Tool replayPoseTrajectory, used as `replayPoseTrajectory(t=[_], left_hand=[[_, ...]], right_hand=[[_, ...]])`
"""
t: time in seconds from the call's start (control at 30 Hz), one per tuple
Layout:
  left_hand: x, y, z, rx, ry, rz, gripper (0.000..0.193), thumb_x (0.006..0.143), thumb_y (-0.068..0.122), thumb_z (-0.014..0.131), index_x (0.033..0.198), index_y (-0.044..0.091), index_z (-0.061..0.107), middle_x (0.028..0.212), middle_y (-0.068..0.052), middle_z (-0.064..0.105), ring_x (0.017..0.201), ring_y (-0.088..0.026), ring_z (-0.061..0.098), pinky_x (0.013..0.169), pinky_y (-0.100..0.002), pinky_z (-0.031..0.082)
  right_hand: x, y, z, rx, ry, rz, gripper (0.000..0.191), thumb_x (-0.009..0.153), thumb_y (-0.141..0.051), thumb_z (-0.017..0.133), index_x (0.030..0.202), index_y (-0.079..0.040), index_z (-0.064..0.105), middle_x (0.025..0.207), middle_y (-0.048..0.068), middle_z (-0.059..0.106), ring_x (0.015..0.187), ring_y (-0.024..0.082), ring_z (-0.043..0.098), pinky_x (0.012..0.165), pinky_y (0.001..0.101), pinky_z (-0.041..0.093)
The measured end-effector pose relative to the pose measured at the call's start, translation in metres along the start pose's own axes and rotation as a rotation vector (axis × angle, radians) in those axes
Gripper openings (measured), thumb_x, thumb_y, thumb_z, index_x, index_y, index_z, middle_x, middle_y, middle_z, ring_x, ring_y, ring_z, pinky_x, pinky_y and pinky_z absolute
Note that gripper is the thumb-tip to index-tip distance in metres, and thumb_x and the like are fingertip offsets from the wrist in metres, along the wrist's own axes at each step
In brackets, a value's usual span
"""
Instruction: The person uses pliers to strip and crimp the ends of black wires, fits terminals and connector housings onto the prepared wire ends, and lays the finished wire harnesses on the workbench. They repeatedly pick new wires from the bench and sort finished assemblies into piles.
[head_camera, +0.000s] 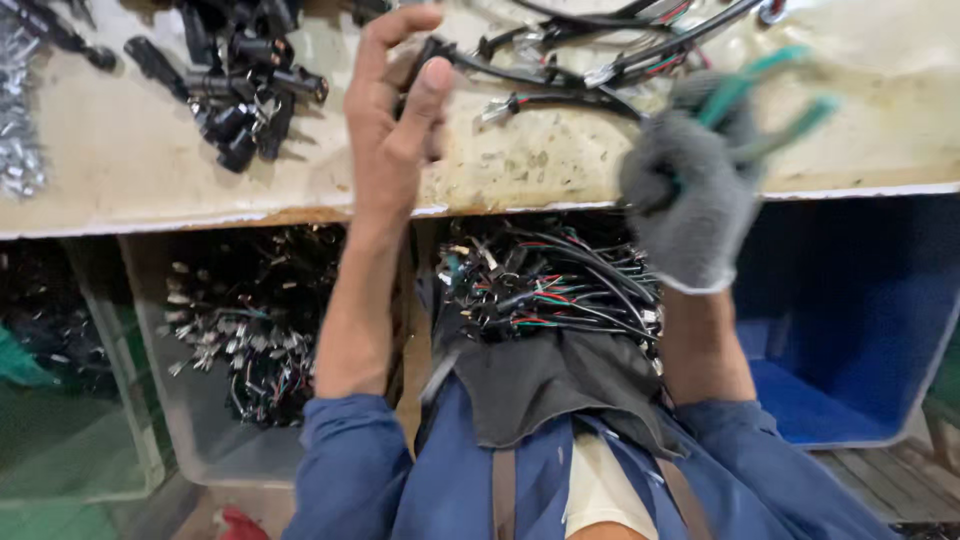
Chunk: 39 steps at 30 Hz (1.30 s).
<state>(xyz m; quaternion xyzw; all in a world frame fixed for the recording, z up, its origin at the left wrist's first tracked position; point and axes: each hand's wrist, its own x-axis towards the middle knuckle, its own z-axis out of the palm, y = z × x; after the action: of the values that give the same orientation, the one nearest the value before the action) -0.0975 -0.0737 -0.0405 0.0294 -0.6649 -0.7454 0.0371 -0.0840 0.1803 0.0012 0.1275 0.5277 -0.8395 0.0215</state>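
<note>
Left hand (395, 110): bare, raised over the near edge of the bench (130, 160), thumb and forefinger pinched on the end of a black cable (520, 68); the other fingers are loosely curled. The cable runs from the pinch across the bench top toward its far right part, where it joins a tangle of wire leads (620, 50) with red, green and white cores.

Right hand (690, 190): in a grey knitted glove, closed round the grips of a pair of green-handled pliers (770, 100). The pliers are blurred; the handles point up and to the right over the near edge of the bench, and the working end cannot be made out.

Bench top: pale, stained, chipped along the near edge. A heap of black connectors (245, 85) lies toward the far left, well apart from both hands.

Below the near edge: a clear bin (190, 420) with loose wire pieces stands at left; a bundle of cut leads (550, 290) rests on a dark cloth (540, 385) in the person's lap, between the forearms; a blue bin (860, 330) stands at right.
</note>
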Motion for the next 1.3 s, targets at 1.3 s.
replayPoseTrajectory(t=[1.3], left_hand=[[-0.084, -0.029, 0.018, -0.306, -0.185, -0.272, 0.037, 0.102, 0.029, 0.071, 0.130, 0.006, 0.063, 0.090, 0.000, 0.061, 0.072, -0.005, 0.053, 0.059, -0.021, 0.041]], right_hand=[[0.032, 0.015, -0.060, -1.520, -0.235, -0.526, 0.016, 0.102, -0.008, 0.074, 0.116, -0.007, 0.066, 0.093, 0.013, 0.071, 0.080, 0.032, 0.072, 0.069, 0.0420, 0.054]])
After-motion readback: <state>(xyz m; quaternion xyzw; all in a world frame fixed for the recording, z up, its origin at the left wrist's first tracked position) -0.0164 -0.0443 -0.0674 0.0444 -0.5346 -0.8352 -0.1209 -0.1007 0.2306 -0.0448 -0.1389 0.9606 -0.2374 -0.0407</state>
